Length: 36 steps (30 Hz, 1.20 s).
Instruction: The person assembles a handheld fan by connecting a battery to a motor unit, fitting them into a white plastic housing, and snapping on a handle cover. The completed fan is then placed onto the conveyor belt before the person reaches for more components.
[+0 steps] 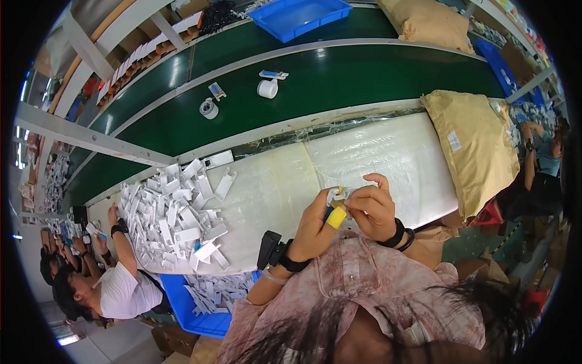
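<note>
A heap of white plastic brackets [182, 212] lies on the worktop [388, 158]. Right of it, above the worktop's near edge, the left hand [315, 224] and right hand [373, 206] together pinch a small white part [334, 195], seemingly yellow-tipped.

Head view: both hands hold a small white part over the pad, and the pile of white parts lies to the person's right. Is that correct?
Not quite. In the head view the pile of white parts lies to the person's left. The left hand and right hand do hold a small white part over the pad.
</note>
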Each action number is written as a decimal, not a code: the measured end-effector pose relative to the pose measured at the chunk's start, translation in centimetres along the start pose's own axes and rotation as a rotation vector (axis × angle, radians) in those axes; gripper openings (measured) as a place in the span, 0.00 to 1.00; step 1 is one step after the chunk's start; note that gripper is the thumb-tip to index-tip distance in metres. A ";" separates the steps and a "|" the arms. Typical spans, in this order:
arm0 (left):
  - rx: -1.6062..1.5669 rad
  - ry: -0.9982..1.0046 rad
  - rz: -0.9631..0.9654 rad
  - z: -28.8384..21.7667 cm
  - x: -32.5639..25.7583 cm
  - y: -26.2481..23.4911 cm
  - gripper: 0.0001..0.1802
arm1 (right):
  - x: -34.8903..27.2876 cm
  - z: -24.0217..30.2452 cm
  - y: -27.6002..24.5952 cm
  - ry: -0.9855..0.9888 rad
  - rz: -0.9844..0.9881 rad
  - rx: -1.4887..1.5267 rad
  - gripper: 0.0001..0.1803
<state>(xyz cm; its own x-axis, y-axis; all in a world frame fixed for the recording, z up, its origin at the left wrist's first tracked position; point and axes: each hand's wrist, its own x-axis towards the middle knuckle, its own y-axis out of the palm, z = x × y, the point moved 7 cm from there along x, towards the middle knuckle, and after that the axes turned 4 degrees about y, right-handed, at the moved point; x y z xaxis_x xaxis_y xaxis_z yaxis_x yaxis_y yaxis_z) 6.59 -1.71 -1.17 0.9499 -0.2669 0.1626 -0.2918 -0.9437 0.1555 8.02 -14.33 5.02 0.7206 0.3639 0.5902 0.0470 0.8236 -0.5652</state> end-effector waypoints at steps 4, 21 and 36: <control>-0.004 -0.115 -0.036 1.0 -0.4 -0.1 0.23 | -0.1 -0.1 0.0 0.014 0.012 -0.002 0.15; 0.059 -0.144 -0.064 1.1 -0.3 -0.2 0.21 | -0.5 -0.1 0.5 -0.028 0.008 -0.020 0.12; -0.457 -0.270 -0.122 2.7 0.6 -1.6 0.21 | -4.0 -7.2 4.6 0.535 0.307 0.741 0.49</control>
<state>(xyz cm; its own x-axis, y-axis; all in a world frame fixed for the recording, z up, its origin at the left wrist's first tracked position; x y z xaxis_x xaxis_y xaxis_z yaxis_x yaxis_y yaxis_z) 7.97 -0.87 -3.92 0.9572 -0.2585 -0.1297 -0.1397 -0.8060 0.5752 10.31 -15.14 -4.11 0.8575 0.5134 0.0327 -0.5123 0.8581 -0.0351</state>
